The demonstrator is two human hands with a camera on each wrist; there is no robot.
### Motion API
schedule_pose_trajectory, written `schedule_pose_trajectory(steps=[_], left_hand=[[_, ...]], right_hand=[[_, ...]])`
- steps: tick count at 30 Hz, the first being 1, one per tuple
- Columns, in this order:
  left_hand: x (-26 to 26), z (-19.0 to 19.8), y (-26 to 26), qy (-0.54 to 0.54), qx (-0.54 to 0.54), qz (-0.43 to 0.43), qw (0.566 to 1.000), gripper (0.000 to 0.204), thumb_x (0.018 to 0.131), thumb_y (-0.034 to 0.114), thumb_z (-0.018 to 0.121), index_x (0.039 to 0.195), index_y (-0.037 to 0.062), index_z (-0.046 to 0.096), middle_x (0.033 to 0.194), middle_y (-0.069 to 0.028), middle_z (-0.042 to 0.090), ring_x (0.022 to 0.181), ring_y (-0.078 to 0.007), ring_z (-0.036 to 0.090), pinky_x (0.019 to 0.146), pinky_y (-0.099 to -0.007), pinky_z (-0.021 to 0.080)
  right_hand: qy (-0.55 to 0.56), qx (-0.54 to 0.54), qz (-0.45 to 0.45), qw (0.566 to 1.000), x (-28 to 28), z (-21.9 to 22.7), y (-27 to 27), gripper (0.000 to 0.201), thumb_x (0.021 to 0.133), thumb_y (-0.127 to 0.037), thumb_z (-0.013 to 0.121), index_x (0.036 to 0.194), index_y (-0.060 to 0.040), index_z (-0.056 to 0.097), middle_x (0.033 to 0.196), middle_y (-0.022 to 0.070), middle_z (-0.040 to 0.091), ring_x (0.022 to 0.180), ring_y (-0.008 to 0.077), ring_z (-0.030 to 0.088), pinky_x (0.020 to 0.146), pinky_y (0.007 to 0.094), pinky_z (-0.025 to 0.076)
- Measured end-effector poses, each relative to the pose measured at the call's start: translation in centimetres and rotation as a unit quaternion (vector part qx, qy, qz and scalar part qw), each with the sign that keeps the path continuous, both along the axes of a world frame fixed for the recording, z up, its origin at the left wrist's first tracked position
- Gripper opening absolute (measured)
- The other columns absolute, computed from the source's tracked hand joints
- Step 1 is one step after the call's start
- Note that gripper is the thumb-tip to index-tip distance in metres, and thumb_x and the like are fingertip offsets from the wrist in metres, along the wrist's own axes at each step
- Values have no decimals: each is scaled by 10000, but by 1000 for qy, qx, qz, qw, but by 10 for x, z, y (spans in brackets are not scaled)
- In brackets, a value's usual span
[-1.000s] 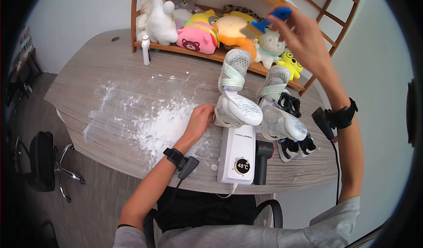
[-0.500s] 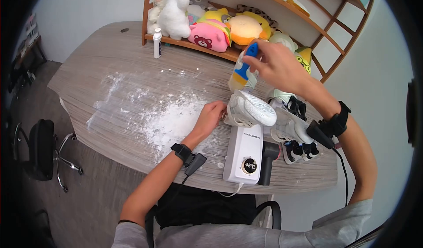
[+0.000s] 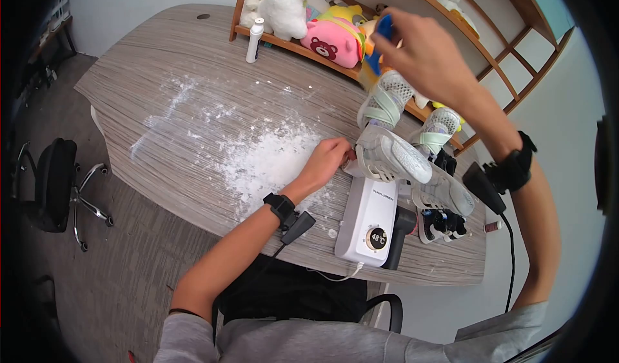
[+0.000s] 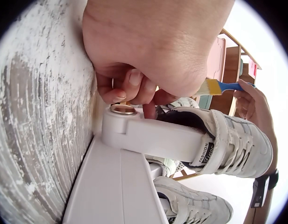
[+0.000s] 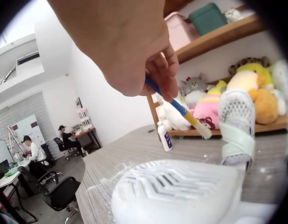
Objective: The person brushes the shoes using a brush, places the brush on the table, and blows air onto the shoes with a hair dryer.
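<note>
My right hand (image 3: pixel 429 57) holds a flat brush (image 5: pixel 181 109) by its blue handle; the pale bristles point downward, above a shoe with a mint-green strap (image 3: pixel 387 102). At the side of the white shoe dryer (image 3: pixel 367 221), my left hand (image 3: pixel 325 163) has its fingers curled at the end of an arm, by a copper-coloured round cap (image 4: pixel 123 109). On that arm sits a white sneaker (image 3: pixel 403 156), its sole turned up. A second white sneaker (image 3: pixel 445 192) and another green-strapped shoe (image 3: pixel 438 131) stand to the right. The dryer's display reads 48°C.
White powder (image 3: pixel 274 156) is spread over the wooden table left of the dryer. A white bottle (image 3: pixel 255 40) stands near the shelf of plush toys (image 3: pixel 332 40). Beside the dryer lie a dark handheld device (image 3: pixel 403 224) and small black shoes (image 3: pixel 442 224).
My right hand lowered the brush to the green-strapped shoe, then raised it again. The left hand keeps its place by the dryer arm. The head view has shifted, moving the table leftward-tilted objects rightward.
</note>
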State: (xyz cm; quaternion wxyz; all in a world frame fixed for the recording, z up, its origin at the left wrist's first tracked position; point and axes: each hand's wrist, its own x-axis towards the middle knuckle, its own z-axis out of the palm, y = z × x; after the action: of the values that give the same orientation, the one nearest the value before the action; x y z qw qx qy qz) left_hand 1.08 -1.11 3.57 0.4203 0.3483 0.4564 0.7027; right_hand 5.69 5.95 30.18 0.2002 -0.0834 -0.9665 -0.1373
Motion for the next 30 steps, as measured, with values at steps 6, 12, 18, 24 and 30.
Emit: schedule_pose_trajectory(steps=[6,12,18,24,30], left_hand=[[-2,-1,2,-10,-9,-5,1000,323,929,185,451,776,-40,626,675,-16,503,655,-101,436,604,-272,368],[0,-1,0,19,6,1,1000,298,962,226,432,767,53,576,600,48,407,511,-54,348,451,-232,295],[-2,0,-2,7,-22,-11,1000,327,928,192,450,790,-43,630,680,-27,507,648,-111,433,604,-278,367],[-1,-4,2,22,7,-1,1000,305,977,221,419,750,66,552,595,56,393,504,-50,332,443,-234,276],[-1,-7,6,16,12,-3,1000,300,998,247,438,754,102,533,592,68,370,487,-49,301,446,-237,266]], right_hand=[[-122,8,-36,992,-13,-50,-1,253,848,-203,552,874,46,591,767,265,644,736,436,639,705,516,510],[-42,84,-41,995,-12,-30,-5,230,842,-180,559,840,50,577,740,247,645,729,431,641,682,515,507],[24,164,-61,984,-26,-1,-11,243,872,-246,551,903,-5,545,698,229,618,706,428,615,680,521,493],[-73,28,-87,993,-34,-41,-11,293,877,-296,570,916,-8,609,776,199,672,773,391,658,744,489,517],[-206,-96,-145,963,-26,-57,11,284,859,-282,598,954,-18,643,871,194,694,872,357,678,782,460,525]])
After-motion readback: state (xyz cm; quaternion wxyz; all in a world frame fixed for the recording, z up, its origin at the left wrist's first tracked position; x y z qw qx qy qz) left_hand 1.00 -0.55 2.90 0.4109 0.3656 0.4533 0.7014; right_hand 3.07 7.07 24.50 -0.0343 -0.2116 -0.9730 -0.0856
